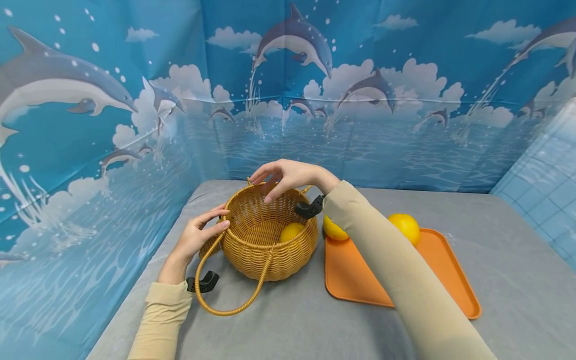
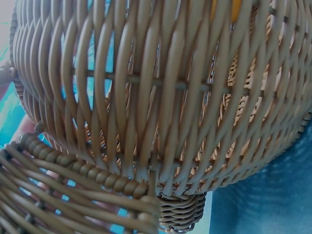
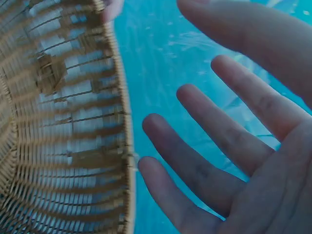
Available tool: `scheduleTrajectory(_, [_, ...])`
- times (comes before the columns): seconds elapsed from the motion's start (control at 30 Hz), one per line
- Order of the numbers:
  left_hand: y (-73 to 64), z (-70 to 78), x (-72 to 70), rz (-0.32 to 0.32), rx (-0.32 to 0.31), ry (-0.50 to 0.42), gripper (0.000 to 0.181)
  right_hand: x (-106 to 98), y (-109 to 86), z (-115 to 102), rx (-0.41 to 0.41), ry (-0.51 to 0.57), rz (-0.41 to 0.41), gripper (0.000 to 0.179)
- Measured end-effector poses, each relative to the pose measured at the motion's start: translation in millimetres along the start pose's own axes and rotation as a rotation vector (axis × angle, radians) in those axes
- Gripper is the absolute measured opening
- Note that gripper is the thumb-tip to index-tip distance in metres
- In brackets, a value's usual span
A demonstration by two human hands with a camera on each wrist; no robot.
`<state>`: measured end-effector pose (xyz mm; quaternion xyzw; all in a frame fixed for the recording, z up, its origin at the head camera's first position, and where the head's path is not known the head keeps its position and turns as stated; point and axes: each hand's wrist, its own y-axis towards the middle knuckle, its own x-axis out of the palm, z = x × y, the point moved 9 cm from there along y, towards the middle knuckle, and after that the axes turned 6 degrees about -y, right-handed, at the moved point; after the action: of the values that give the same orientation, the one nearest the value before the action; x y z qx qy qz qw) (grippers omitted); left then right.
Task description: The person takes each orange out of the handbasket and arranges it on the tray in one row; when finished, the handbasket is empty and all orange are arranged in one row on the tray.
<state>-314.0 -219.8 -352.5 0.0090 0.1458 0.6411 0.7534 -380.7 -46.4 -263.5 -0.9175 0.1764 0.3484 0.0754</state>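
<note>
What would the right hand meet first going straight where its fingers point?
Probably the wicker basket, at its far-left rim. The right hand hangs over it, pointing left. Depth is unclear; it might pass over, toward the dolphin curtain.

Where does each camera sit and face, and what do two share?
Head: on the head, facing forward and down at the basket and orange tray; left grip, right grip and sleeves show.
Left wrist: on that wrist, facing the basket's outer wall; likely skin at left edge.
Right wrist: on that wrist, facing past spread fingers and the basket's rim toward the blue backdrop.
Head and right wrist share the right grip.
</note>
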Motion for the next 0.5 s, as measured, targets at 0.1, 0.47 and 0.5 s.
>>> scheduleTrajectory(0.1, [3.8,-10.4,-3.4,0.007,0.009,0.000,0.044,8.5,9.3,9.3,0.031,-0.049,-0.052,0.063])
scheduleTrajectory(0.47, [5.7,-16.2,-6.8,0.012,0.011,-0.001,0.044,39.5,22.5,48.5,0.244,-0.101,-0.243,0.060])
scheduleTrajectory(0.5, [6.0,-16.6,-6.8,0.010,0.015,-0.001,0.044,41.8,22.5,52.2,0.267,-0.108,-0.262,0.060])
